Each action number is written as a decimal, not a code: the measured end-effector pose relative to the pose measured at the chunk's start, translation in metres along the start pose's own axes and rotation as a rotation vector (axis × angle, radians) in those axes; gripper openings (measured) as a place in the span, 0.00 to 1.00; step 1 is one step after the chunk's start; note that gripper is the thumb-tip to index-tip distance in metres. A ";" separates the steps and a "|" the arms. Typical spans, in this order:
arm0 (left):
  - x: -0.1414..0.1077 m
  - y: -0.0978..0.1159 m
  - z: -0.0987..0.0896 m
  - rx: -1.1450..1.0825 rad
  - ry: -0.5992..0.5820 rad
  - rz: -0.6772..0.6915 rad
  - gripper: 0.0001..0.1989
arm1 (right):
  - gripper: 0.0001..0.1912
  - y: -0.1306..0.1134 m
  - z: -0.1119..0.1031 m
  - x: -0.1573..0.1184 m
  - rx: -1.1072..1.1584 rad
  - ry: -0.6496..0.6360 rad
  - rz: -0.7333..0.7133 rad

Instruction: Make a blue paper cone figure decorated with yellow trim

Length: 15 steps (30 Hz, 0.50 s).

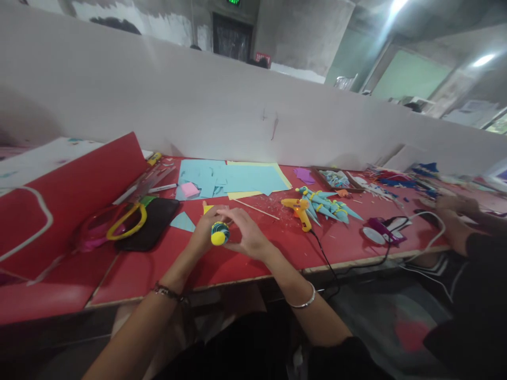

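Note:
Between my hands is a small rolled piece (220, 230), dark and light blue with a round yellow end facing me. My left hand (204, 229) is wrapped round its left side, and a bit of yellow paper shows by the fingers. My right hand (249, 235) is curved at its right side, thumb and forefinger apart; the fingertips come close to the piece, and whether they touch it is unclear. A light blue paper triangle (182, 222) lies left of my left hand. To the right, a yellow glue gun (300, 212) rests near blue paper cones with yellow trim (327, 205).
Blue sheets (253, 178) and a pink pad (189, 189) lie behind my hands. A black case (152, 227) and yellow-handled scissors (129, 222) are at left. A thin stick (256, 209) lies ahead; a purple device (386, 231), cords and another person's hands (455, 216) are at right.

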<state>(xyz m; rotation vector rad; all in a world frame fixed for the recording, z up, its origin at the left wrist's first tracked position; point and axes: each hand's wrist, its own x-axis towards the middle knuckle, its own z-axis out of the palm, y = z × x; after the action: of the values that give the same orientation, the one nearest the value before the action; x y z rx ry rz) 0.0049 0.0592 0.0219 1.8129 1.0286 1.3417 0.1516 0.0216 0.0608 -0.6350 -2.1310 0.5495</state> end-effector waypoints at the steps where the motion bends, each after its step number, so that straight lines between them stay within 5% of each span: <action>1: 0.000 0.001 -0.002 0.030 -0.050 0.044 0.02 | 0.26 0.000 0.001 0.000 -0.016 -0.012 -0.016; 7: 0.003 0.000 -0.005 0.012 -0.162 0.049 0.05 | 0.22 0.005 0.005 -0.001 -0.002 -0.009 -0.011; 10: 0.001 -0.003 -0.001 -0.007 -0.176 -0.012 0.05 | 0.20 0.009 0.005 -0.001 0.063 -0.005 0.069; 15: -0.003 -0.003 -0.002 0.184 -0.397 0.052 0.04 | 0.18 0.021 0.003 -0.001 0.278 0.077 0.287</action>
<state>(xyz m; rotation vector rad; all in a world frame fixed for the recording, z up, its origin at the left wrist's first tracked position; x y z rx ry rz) 0.0022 0.0579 0.0180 2.1443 0.9147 0.8840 0.1551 0.0370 0.0467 -0.7934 -1.8570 0.9446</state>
